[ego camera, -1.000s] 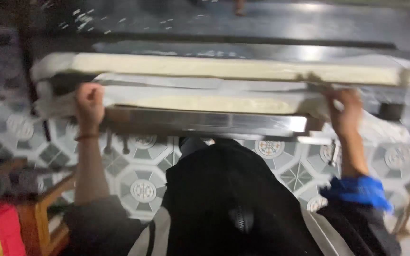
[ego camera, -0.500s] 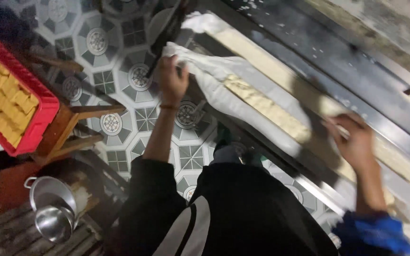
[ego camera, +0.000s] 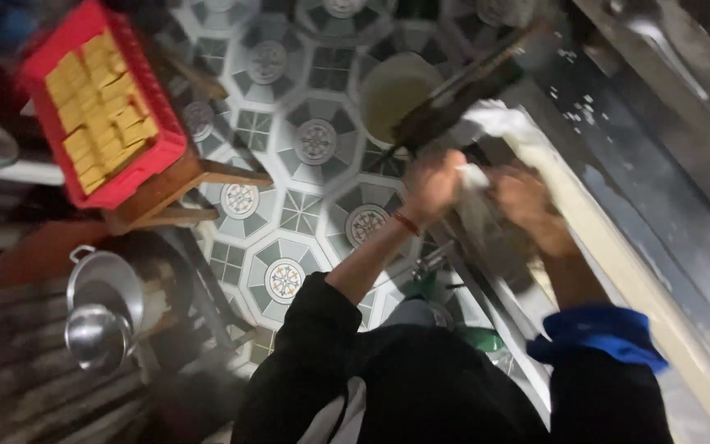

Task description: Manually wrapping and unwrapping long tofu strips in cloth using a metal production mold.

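White cloth (ego camera: 486, 123) bunched at long tray's (ego camera: 618, 263) far end; both hands' fingers pinching it.

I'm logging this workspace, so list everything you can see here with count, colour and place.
crate: one, red, full of yellow blocks, on a wooden stool upper left
wooden stool: one, brown, under the crate
bucket: one, pale, on the floor at top centre
metal pots: two, silver, lower left
floor tiles: many, patterned grey and white, centre
white cloth: one, at the near end of the long tray
long tray: one, pale contents, running down the right side
left hand: grip on the white cloth, red band at the wrist
right hand: blurred, at the cloth; blue sleeve behind
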